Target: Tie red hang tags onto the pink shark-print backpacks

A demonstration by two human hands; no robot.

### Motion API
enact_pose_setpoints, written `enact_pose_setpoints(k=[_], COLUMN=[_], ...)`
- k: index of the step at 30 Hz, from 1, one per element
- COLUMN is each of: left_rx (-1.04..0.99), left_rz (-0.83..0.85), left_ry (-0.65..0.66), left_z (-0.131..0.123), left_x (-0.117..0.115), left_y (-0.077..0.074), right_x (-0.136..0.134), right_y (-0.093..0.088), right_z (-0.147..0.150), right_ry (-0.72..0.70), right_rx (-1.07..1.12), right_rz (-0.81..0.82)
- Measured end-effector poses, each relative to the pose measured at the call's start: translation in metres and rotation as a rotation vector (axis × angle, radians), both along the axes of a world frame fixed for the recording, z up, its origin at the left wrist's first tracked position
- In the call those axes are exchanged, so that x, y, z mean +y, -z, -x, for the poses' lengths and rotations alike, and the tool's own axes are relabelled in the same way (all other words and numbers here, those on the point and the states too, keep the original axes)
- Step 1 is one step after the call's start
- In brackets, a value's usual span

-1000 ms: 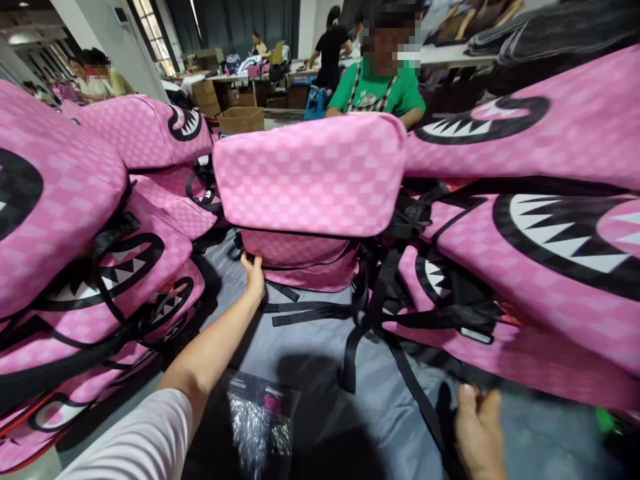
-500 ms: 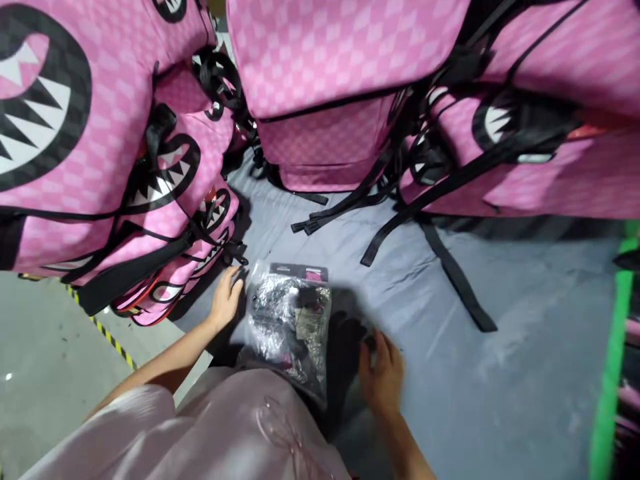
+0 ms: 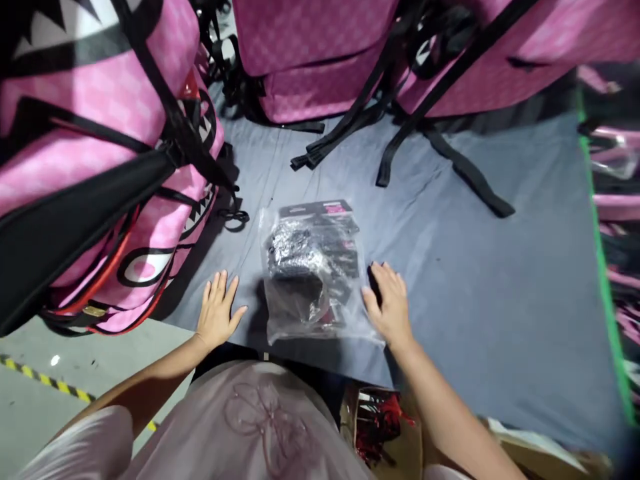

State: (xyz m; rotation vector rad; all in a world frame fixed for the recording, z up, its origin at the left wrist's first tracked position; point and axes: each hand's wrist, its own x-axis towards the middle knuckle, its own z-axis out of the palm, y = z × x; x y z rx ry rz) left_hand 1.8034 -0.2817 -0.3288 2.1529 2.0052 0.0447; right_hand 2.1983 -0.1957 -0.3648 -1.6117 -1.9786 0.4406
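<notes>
A clear plastic bag (image 3: 313, 270) with dark items and a black-and-pink card strip inside lies flat on the grey cloth-covered table (image 3: 480, 300). To its left, my left hand (image 3: 218, 312) rests on the cloth with fingers spread, holding nothing and apart from the bag. At the bag's right edge is my right hand (image 3: 390, 303), its thumb beside the plastic and its fingers stretched out over the cloth, open with nothing in it.
Pink checkered backpacks (image 3: 320, 80) with black straps stand along the back, others (image 3: 145, 267) at the left. Loose straps (image 3: 470, 173) lie on the cloth. A green edge (image 3: 600, 253) runs down the right. Below the table is a box with red and black items (image 3: 377, 427).
The view has shifted. The bag now lies further from my body and its lower edge shows. My left hand has spread flat, and my right hand has moved up beside the bag with its fingers straightened.
</notes>
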Motion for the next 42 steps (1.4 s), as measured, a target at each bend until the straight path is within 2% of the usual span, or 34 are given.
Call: enact_pose_setpoints(k=[2,4,5,6,8,10,11,12,13,15,18,21,23,25,28,32,36,42], left_rx=[-0.055,-0.130,-0.176,-0.226,-0.335,-0.420,-0.443,-0.453,-0.460,-0.477,-0.535,-0.553,-0.546,-0.543,-0.543,-0.585,-0.634,-0.651], left_rz=[-0.060,-0.115,-0.149,-0.190,-0.271,-0.323,-0.330,-0.337,-0.347,-0.346,-0.368,-0.406,-0.390,-0.389,-0.464,-0.605,-0.676,-0.709], left_ry=[0.017,0.032,0.021,-0.005,-0.020,0.102,0.212,0.293,0.321,0.203,-0.054,-0.097,-0.087,-0.090,-0.075,-0.053,-0.020,0.082], left_z=[0.007,0.012,0.012,0.009,-0.009,-0.041,-0.058,-0.075,-0.090,-0.107,-0.105,-0.094,-0.091,-0.094,-0.097,-0.093,-0.087,-0.094], left_x=[-0.003,-0.009,-0.014,-0.018,-0.028,-0.032,-0.031,-0.027,-0.020,-0.002,0.024,0.031,0.030,0.031,0.042,0.062,0.069,0.063], left_y=[0.006,0.009,0.009,0.008,0.001,-0.011,-0.019,-0.027,-0.036,-0.055,-0.082,-0.099,-0.104,-0.107,-0.116,-0.128,-0.128,-0.132], right_x=[-0.010,-0.036,-0.054,-0.072,-0.105,-0.121,-0.123,-0.120,-0.114,-0.101,-0.089,-0.082,-0.071,-0.051,-0.012,0.026,0.028,0.018], right_y=[-0.008,-0.022,-0.028,-0.033,-0.037,-0.038,-0.039,-0.041,-0.045,-0.055,-0.064,-0.061,-0.060,-0.069,-0.094,-0.120,-0.128,-0.128], right_z=[0.003,0.011,0.018,0.026,0.046,0.068,0.078,0.087,0.095,0.104,0.107,0.110,0.115,0.120,0.120,0.111,0.114,0.110], right_ry=[0.139,0.315,0.343,0.297,0.037,-0.188,-0.225,-0.211,-0.170,-0.072,0.031,0.011,0.002,0.047,0.111,0.048,0.097,0.133], right_rx=[0.108,0.163,0.155,0.123,0.008,-0.115,-0.164,-0.198,-0.215,-0.204,-0.111,-0.023,0.013,0.055,0.125,0.184,0.205,0.260], right_rz=[-0.044,-0.150,-0.210,-0.252,-0.254,-0.196,-0.178,-0.174,-0.182,-0.220,-0.252,-0.198,-0.152,-0.125,-0.111,-0.065,0.018,0.083])
